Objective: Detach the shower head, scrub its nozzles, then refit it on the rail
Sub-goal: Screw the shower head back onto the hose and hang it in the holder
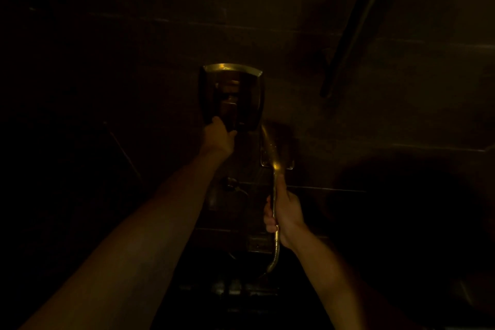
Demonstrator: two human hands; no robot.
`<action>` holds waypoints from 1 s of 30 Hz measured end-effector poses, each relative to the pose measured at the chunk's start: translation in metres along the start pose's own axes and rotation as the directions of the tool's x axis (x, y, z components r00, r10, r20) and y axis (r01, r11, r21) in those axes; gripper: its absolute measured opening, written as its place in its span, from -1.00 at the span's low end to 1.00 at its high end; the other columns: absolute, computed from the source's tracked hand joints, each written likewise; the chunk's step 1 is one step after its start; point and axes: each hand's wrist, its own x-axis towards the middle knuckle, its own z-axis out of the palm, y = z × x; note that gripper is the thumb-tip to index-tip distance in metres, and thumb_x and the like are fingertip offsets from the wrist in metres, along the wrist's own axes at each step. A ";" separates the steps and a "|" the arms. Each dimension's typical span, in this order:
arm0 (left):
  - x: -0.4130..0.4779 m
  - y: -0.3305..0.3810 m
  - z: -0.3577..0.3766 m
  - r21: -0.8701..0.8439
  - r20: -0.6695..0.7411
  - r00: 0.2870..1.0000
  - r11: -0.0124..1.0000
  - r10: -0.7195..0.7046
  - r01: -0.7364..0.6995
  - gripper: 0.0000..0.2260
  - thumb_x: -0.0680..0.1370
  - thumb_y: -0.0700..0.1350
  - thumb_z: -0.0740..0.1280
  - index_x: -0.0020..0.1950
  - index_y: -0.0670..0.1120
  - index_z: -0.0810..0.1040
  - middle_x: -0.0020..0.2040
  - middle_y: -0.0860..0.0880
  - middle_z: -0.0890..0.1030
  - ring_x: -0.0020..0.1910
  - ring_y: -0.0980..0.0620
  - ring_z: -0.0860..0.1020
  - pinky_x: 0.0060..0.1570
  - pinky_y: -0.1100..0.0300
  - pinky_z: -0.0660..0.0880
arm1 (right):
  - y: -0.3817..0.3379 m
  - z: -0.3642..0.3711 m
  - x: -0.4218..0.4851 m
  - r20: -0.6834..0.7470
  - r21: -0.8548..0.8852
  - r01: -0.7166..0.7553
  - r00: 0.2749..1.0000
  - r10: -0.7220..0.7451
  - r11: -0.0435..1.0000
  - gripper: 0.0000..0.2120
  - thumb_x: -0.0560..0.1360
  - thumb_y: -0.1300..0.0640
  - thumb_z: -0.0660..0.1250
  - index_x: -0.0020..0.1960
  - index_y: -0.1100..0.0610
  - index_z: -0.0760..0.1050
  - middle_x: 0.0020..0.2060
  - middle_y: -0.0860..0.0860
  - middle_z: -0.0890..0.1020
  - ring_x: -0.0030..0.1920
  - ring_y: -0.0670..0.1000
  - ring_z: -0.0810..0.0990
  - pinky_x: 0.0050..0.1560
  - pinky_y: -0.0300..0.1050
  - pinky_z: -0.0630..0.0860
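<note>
The shower head (231,96) looks like polished metal, glossy, with a warm glint along its top edge. Below it the handle (275,166) is the same smooth, shiny metal, flecked with small bright specks. Lower still, the hose (273,262) is ribbed metal. Behind the shower head the wall (134,61) is matt tile with faint joints.

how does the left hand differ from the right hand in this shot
The left hand is raised higher, at the bottom edge of the big square shower head; the right hand is lower. The left hand pinches that edge with its fingertips; the right hand wraps fully round the slim shower handle, thumb pointing up along it. Both arms are bare, and both hands hold metal fittings.
</note>
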 end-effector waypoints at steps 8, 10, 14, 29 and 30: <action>0.002 0.001 0.002 -0.031 0.035 0.998 0.998 -0.045 0.046 -0.62 0.62 -0.10 0.28 0.40 -0.18 0.35 0.35 -0.24 0.44 0.32 -0.23 0.46 0.20 -0.05 0.47 | -0.009 0.003 0.001 0.015 -0.002 0.003 1.000 -0.003 1.000 -0.44 0.49 -0.39 0.13 -0.22 0.14 0.36 -0.55 -0.01 0.38 -0.60 -0.07 0.26 -0.57 -0.25 0.12; 0.002 0.002 0.002 -0.010 0.027 0.999 0.999 -0.046 0.047 -0.62 0.62 -0.10 0.28 0.40 -0.19 0.35 0.35 -0.25 0.44 0.32 -0.24 0.45 0.19 -0.06 0.46 | -0.010 0.002 0.000 0.015 0.006 0.004 1.000 -0.004 1.000 -0.45 0.49 -0.39 0.14 -0.24 0.13 0.35 -0.55 -0.01 0.37 -0.60 -0.07 0.25 -0.55 -0.26 0.11; 0.001 0.003 0.000 -0.003 0.033 0.999 0.999 -0.041 0.041 -0.61 0.63 -0.10 0.27 0.42 -0.19 0.34 0.37 -0.25 0.42 0.34 -0.23 0.44 0.21 -0.05 0.45 | -0.010 0.000 0.000 0.018 0.007 0.006 1.000 -0.006 1.000 -0.45 0.49 -0.38 0.14 -0.25 0.13 0.35 -0.54 0.00 0.36 -0.60 -0.07 0.24 -0.55 -0.26 0.11; 0.013 0.002 0.014 0.054 0.005 0.999 0.997 -0.048 0.048 -0.64 0.63 -0.15 0.28 0.39 -0.25 0.38 0.34 -0.29 0.45 0.32 -0.24 0.45 0.21 -0.03 0.44 | -0.013 -0.006 0.016 -0.001 0.045 -0.054 0.999 0.054 0.998 -0.42 0.48 -0.41 0.11 -0.17 0.14 0.36 -0.55 -0.02 0.38 -0.58 -0.07 0.26 -0.56 -0.26 0.13; 0.014 0.002 0.015 0.057 0.003 0.999 0.997 -0.044 0.044 -0.64 0.63 -0.16 0.28 0.39 -0.25 0.37 0.34 -0.29 0.45 0.32 -0.24 0.45 0.21 -0.01 0.44 | -0.013 -0.006 0.018 -0.001 0.037 -0.052 0.999 0.052 0.998 -0.42 0.48 -0.41 0.11 -0.17 0.14 0.36 -0.55 -0.02 0.38 -0.58 -0.08 0.25 -0.56 -0.27 0.13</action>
